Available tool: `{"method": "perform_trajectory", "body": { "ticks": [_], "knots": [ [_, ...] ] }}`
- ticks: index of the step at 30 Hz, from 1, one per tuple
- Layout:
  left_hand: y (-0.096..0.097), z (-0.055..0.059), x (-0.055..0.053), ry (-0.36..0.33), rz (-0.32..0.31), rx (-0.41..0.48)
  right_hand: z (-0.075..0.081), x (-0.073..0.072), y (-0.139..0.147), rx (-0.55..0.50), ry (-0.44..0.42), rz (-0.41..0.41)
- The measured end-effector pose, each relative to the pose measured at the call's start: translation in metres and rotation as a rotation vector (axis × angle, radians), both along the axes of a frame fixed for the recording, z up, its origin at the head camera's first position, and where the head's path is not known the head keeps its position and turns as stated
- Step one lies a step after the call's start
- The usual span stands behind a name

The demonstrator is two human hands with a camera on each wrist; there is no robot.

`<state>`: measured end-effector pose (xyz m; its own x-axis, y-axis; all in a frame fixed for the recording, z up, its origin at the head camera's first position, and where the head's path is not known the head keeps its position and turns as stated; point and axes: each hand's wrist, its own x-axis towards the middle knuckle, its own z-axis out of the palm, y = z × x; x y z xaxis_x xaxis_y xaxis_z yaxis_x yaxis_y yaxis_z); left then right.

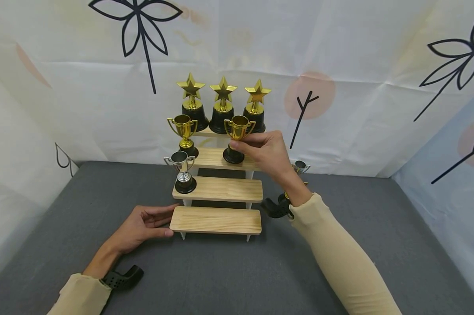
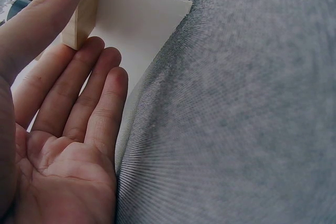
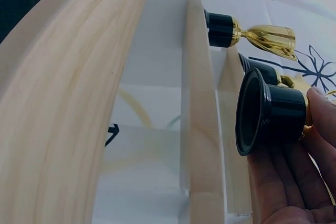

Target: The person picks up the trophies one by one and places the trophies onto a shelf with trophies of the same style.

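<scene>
My right hand (image 1: 265,151) pinches a gold trophy cup (image 1: 238,127) by its stem, over the second-highest step of a wooden tiered stand (image 1: 217,221). In the right wrist view the cup's black base (image 3: 273,114) is tilted, its hollow underside showing. At the stand's lowest step, my left hand (image 1: 146,225) rests with fingers extended; in the left wrist view its fingertips touch the wooden edge (image 2: 84,19). Another gold cup (image 1: 184,131) stands on the left of the second-highest step, and a silver cup (image 1: 183,168) on the left of the step below.
Three gold star trophies (image 1: 222,100) line the top step. Right of the stand, partly hidden behind my right wrist, are a silver cup (image 1: 300,166) and something gold and black. A white patterned cloth (image 1: 363,118) hangs behind the grey table (image 1: 307,271).
</scene>
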<state>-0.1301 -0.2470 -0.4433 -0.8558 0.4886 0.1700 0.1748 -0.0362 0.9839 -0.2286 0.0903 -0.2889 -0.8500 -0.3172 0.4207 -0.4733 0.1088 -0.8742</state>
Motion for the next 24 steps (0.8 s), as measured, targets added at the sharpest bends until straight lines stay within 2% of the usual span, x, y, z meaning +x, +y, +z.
{"method": "perform_trajectory", "body": {
  "ticks": [9,24],
  "knots": [
    [0.000,0.000,0.000,0.000,0.007,-0.007,-0.006,-0.004,-0.007,0.019,0.023,0.016],
    [-0.001,-0.001,-0.001,-0.001,0.001,-0.005,-0.012,-0.008,-0.011,0.057,-0.003,-0.003]
  ]
}}
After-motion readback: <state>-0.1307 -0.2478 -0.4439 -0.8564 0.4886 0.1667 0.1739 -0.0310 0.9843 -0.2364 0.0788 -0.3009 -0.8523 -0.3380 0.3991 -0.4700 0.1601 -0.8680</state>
